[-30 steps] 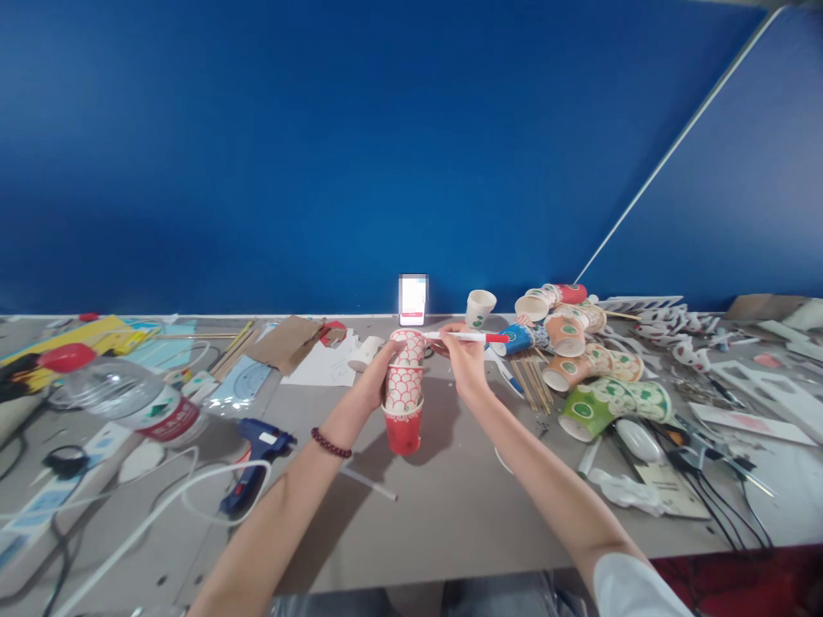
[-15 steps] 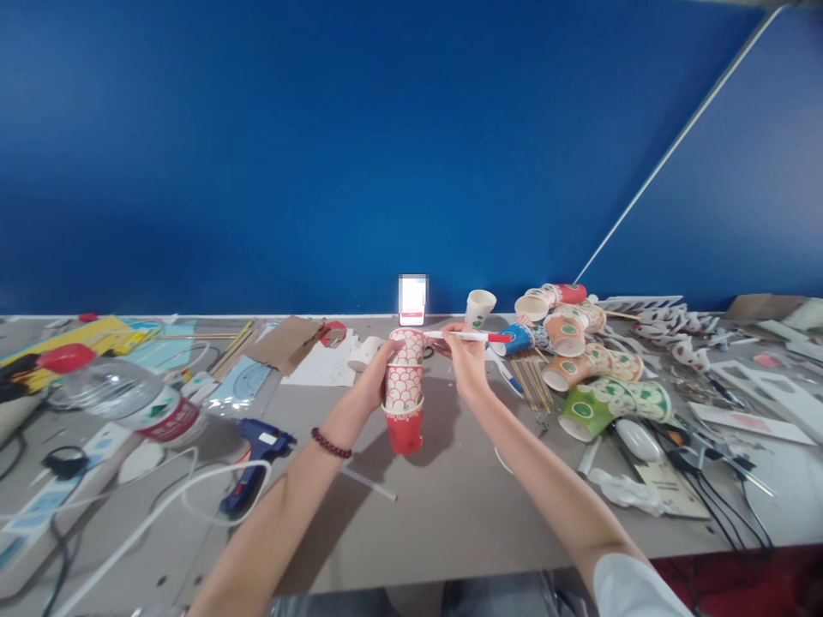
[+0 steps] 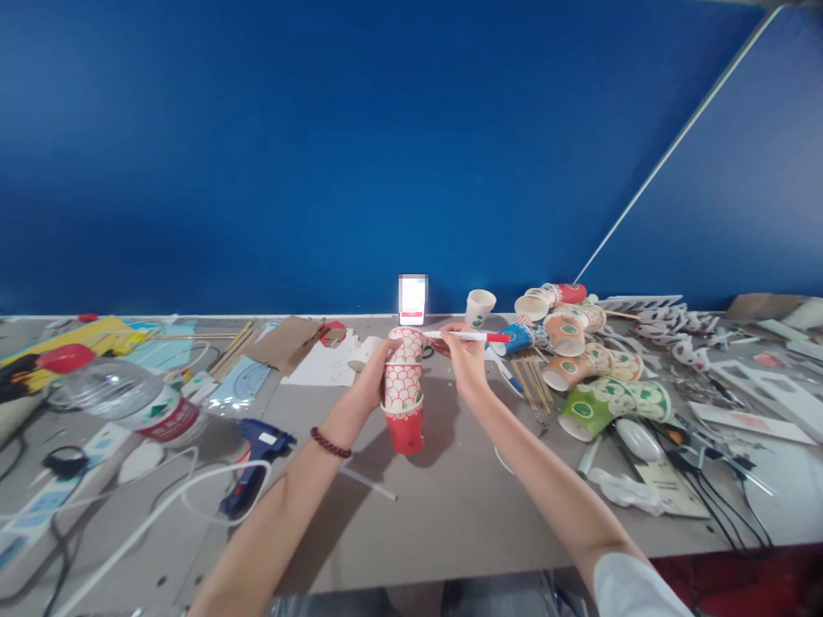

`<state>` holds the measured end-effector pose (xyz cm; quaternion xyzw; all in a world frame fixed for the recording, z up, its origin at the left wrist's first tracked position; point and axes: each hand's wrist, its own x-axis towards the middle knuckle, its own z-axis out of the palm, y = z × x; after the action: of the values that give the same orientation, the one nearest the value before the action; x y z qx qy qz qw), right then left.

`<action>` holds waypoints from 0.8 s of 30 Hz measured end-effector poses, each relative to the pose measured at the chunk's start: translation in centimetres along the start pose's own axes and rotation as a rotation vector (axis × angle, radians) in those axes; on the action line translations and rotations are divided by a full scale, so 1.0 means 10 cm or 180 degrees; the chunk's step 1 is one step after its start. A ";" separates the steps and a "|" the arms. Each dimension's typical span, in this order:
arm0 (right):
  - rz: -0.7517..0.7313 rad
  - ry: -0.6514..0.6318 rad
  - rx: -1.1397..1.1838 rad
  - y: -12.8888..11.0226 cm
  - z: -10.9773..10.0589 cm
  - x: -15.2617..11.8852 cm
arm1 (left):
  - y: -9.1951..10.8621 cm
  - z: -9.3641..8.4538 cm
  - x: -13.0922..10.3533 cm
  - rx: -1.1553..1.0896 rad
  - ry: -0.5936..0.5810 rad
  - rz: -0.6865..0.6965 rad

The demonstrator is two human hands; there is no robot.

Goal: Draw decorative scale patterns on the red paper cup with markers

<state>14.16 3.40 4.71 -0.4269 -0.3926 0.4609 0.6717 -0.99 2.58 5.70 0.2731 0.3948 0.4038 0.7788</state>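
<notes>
My left hand (image 3: 374, 377) is closed around the side of a chain of joined paper cups (image 3: 404, 390), red at the near end and white with red scale-like lines further up. Between the fingers of my right hand (image 3: 464, 353) is a white marker (image 3: 479, 336) with a red end, its other end pointing left at the top cup. Whether the tip touches the cup I cannot tell. Behind the cups a lit phone (image 3: 412, 300) stands against the blue wall. A plain white cup (image 3: 363, 353) lies partly hidden behind my left hand.
Right of my hands lie several decorated cup chains, a green one (image 3: 582, 413) nearest, and wooden sticks (image 3: 532, 383). A white paper cup (image 3: 480, 307) stands at the back. On the left are a blue glue gun (image 3: 255, 458), a plastic bottle (image 3: 138, 398) and a power strip (image 3: 61, 506).
The upper part of the cup chain has shifted very slightly to the left with my left hand. My right hand and the marker look almost unmoved.
</notes>
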 end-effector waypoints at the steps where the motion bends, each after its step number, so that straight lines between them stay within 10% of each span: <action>1: 0.0009 0.0003 0.0008 -0.01 0.00 0.00 | 0.00 0.00 -0.01 0.0000 0.0003 -0.0004; 24: 0.0022 -0.0008 0.0028 -0.01 0.01 0.01 | -0.03 -0.06 0.05 -0.0064 -0.0098 0.0017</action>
<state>14.15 3.49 4.81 -0.4247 -0.3900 0.4655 0.6715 -1.16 2.94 4.99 0.2725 0.3781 0.4055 0.7864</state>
